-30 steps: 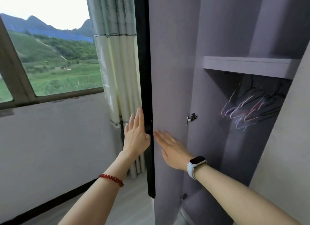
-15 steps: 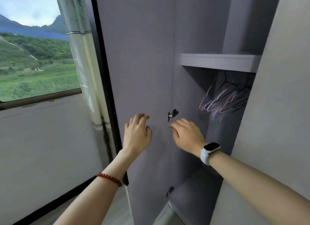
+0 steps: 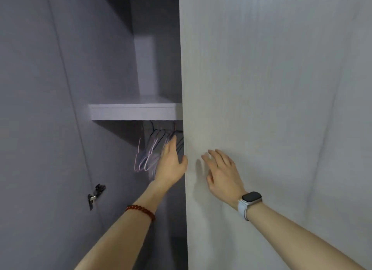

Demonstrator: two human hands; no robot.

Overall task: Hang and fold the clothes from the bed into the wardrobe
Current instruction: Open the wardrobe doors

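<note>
The grey wardrobe stands open on its left half, with a shelf (image 3: 132, 111) across the inside. Several thin wire hangers (image 3: 148, 155) in pink, purple and dark colours hang under the shelf. My left hand (image 3: 171, 163), with a red bead bracelet on the wrist, reaches into the opening with fingers straight, in front of the hangers and at the edge of the right door (image 3: 271, 108). My right hand (image 3: 223, 171), with a watch on the wrist, lies with spread fingers against the outer face of that shut door. No clothes are in view.
The open left door (image 3: 40, 129) fills the left side, with a dark hinge (image 3: 96, 193) on its inner edge. The wardrobe's lower inside is dark and mostly hidden by my left arm.
The view has swung right, away from the window and curtain. Both hands left the left door; the left one went into the wardrobe opening and the right one onto the right door.
</note>
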